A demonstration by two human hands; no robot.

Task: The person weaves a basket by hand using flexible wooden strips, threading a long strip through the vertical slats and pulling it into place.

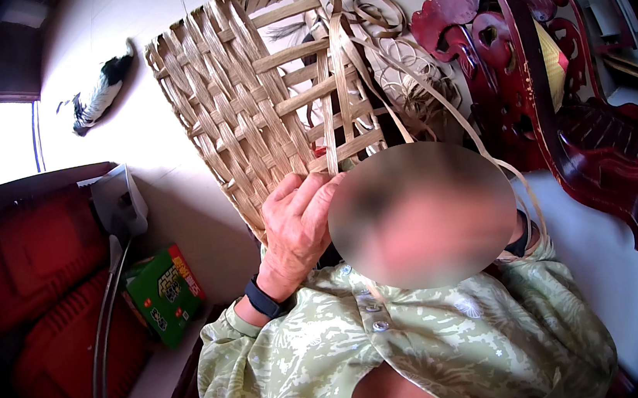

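Observation:
A light-brown panel of flat strips [221, 85], woven over a frame, stands before me, tilted. Close weave covers its left part, while wide gaps remain between the cross strips on its right. At its lower edge my left hand [296, 221] has its fingers curled, pinching a flat strip [330, 132] that hangs down the open part. A blurred oval hides my right hand; only a dark band on that wrist [526, 233] shows beside it. A long loose strip [440, 93] runs from the panel's upper right down past the oval.
A coiled strip [377, 14] and tangled strands [419, 80] lie behind the panel. On the right is a carved dark-red wooden chair [549, 97]. Left are red ribbed objects [37, 252], a metal stand [110, 322] and a green box [162, 293]. A black-and-white animal [101, 90] lies on the floor.

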